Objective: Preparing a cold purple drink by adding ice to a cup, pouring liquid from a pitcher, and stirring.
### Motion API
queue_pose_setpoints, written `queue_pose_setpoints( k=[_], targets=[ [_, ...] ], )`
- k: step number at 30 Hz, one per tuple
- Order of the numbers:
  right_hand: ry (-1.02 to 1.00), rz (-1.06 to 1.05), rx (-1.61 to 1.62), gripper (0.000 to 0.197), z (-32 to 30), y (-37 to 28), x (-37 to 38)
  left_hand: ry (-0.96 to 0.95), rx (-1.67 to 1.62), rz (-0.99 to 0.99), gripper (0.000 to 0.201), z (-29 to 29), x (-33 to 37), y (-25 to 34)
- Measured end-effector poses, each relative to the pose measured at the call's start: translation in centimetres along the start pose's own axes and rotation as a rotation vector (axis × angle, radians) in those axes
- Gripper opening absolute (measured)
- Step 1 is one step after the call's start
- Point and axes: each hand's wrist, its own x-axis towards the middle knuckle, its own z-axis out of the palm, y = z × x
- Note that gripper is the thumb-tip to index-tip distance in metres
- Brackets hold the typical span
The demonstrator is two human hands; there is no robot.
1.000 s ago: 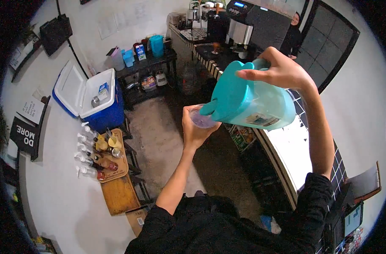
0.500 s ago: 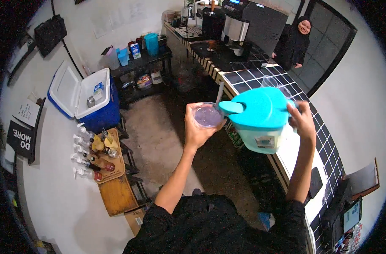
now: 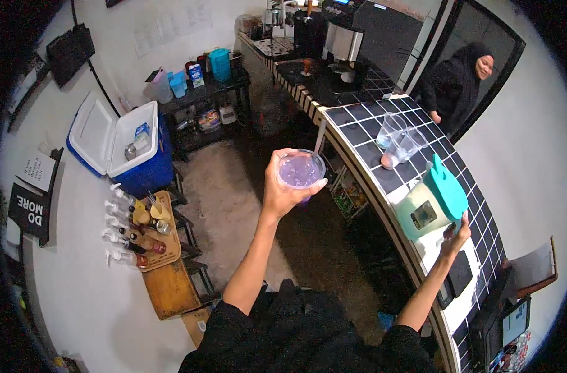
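My left hand (image 3: 277, 194) is wrapped round a clear plastic cup (image 3: 301, 171) of purple drink, held up over the floor beside the counter. Its open top faces me. On my right, a translucent pitcher (image 3: 414, 208) with a turquoise lid stands upright, or nearly so, at the counter. My right hand (image 3: 455, 241) is closed on the pitcher's handle side; the handle itself is mostly hidden. Whether the pitcher's base fully rests on the counter I cannot tell. Just beyond it are clear plastic cups (image 3: 409, 144), one leaning over with something pinkish at its bottom.
The black-tiled counter (image 3: 352, 118) curves along my right, with a coffee grinder (image 3: 343, 46) farther back. A person in black stands by the door. At left are an open blue cooler (image 3: 148, 165) and a tray (image 3: 173, 239) of pump bottles. A dark tablet-like slab (image 3: 458, 276) lies near my right forearm.
The pitcher has gone from beside the cup, where it was tipped slightly, to the counter on the right. The cup stays nearly in place. The person at the door has turned and leaned.
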Motion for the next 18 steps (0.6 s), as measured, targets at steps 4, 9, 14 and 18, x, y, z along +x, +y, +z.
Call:
queue_pose_setpoints(
  k=[4, 9, 14, 18],
  targets=[
    [0.197, -0.035, 0.145, 0.044, -1.5, 3.4, 2.1, -0.036, -0.058, -0.068, 0.064, -0.2, 0.8, -0.2],
    [0.219, -0.146, 0.118, 0.044, 1.3, 2.7, 1.6, -0.092, -0.1, -0.138, 0.061, -0.5, 2.4, 0.1],
    [0.287, -0.221, -0.066, 0.036, 1.0, 2.6, 1.5, -0.17, -0.208, -0.157, 0.061, -1.5, 4.6, -0.8],
    [0.767, -0.584, -0.808, 0.032, 1.5, -2.0, -1.6, -0.223, -0.196, -0.168, 0.062, -1.9, 6.5, -0.9]
  ],
)
